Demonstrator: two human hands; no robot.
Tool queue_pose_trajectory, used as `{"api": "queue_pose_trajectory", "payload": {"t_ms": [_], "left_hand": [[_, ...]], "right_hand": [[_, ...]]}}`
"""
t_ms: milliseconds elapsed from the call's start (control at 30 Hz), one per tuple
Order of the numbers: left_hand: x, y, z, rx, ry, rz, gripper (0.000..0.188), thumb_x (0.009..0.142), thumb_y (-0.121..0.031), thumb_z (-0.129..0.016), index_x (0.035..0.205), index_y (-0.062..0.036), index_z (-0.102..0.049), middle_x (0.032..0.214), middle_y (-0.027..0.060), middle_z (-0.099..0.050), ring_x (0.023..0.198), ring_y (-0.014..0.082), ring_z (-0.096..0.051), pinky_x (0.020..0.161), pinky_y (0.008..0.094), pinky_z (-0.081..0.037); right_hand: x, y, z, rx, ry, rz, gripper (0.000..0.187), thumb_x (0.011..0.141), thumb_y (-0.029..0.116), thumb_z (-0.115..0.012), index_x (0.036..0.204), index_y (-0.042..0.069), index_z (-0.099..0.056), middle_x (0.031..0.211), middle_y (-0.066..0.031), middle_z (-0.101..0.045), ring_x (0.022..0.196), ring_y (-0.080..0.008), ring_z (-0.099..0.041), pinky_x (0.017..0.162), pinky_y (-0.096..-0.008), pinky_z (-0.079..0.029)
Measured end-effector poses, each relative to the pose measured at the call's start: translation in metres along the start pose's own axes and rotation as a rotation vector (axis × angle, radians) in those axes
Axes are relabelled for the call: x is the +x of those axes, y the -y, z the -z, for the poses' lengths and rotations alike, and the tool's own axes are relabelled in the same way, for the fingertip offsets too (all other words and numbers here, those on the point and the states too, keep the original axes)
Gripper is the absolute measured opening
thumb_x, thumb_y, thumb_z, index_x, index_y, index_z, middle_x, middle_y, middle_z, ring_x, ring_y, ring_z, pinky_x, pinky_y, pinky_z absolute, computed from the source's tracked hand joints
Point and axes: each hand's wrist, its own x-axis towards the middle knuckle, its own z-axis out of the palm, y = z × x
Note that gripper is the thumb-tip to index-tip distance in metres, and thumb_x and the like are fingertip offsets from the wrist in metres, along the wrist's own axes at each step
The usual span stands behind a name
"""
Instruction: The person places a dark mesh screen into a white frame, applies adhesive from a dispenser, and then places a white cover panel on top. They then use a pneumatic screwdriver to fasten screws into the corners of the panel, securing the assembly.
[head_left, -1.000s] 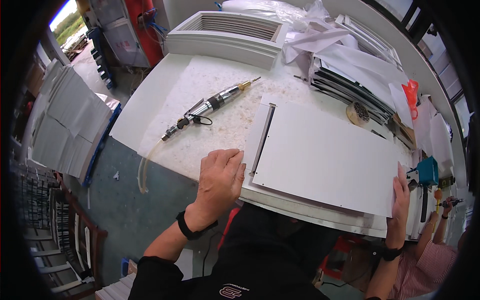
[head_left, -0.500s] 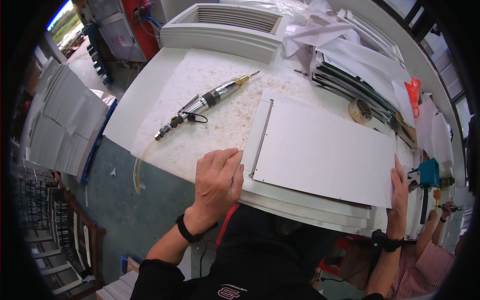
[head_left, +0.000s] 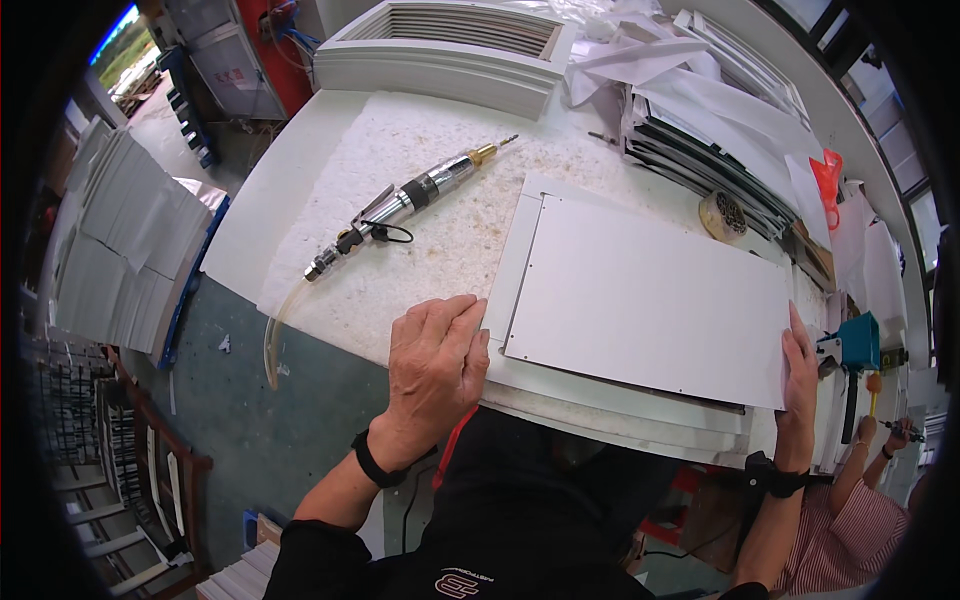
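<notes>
White panel [head_left: 650, 300] slid left | hands [head_left: 437, 350] [head_left: 797, 378]: left touching lower board [head_left: 520, 240], right touching panel | grip unclear

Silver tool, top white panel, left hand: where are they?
Silver tool [head_left: 420, 190]: head view, on its dark band.
Top white panel [head_left: 650, 295]: head view, its face.
Left hand [head_left: 432, 350]: head view, on its back.

Panel [head_left: 645, 295]: white, rectangular, small edge holes; lies nearly flat over white base piece [head_left: 519, 250], which projects at 9 o'clock; 3 o'clock of view.
</notes>
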Motion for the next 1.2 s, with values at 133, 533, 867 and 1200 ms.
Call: {"api": "queue_pose_trajectory", "payload": {"t_ms": [133, 533, 867, 1200], "left_hand": [[0.002, -0.002, 0.000, -0.005, 0.005, -0.010, 0.031, 0.088, -0.005, -0.066, 0.119, -0.0009, -0.069, 0.118, 0.0131, -0.068, 0.106, 0.0321, -0.062, 0.092, 0.0421, -0.046], [-0.010, 0.017, 0.003, -0.211, 0.056, -0.143, 0.054, 0.083, 0.003, -0.074, 0.134, -0.0035, -0.059, 0.117, 0.0129, -0.066, 0.102, 0.0318, -0.063, 0.088, 0.0412, -0.051], [0.000, 0.016, 0.022, -0.025, 0.260, -0.326, 0.072, 0.071, -0.011, -0.089, 0.138, -0.0203, -0.064, 0.128, 0.0132, -0.062, 0.101, 0.0285, -0.063, 0.085, 0.0369, -0.054], [0.024, 0.015, 0.035, 0.046, 0.414, -0.415, 0.051, 0.076, -0.018, -0.086, 0.125, -0.0209, -0.071, 0.123, 0.0105, -0.060, 0.097, 0.0249, -0.062, 0.085, 0.0373, -0.051]], "right_hand": [[0.002, -0.003, 0.003, -0.063, -0.018, 0.021, 0.055, 0.104, 0.018, -0.055, 0.154, -0.003, -0.045, 0.150, -0.0148, -0.054, 0.132, -0.0182, -0.054, 0.113, -0.0281, -0.038], [0.005, -0.006, 0.004, -0.118, -0.026, 0.063, 0.053, 0.105, 0.017, -0.054, 0.155, 0.000, -0.046, 0.150, -0.0140, -0.054, 0.135, -0.0180, -0.052, 0.114, -0.0276, -0.036], [0.001, -0.011, 0.003, -0.118, -0.053, 0.068, 0.051, 0.106, 0.017, -0.055, 0.154, 0.001, -0.048, 0.152, -0.0133, -0.054, 0.136, -0.0178, -0.051, 0.116, -0.0275, -0.033], [-0.004, -0.008, -0.004, -0.153, -0.081, 0.077, 0.051, 0.106, 0.016, -0.054, 0.153, 0.000, -0.048, 0.152, -0.0129, -0.054, 0.139, -0.0178, -0.049, 0.118, -0.0283, -0.032]]}}
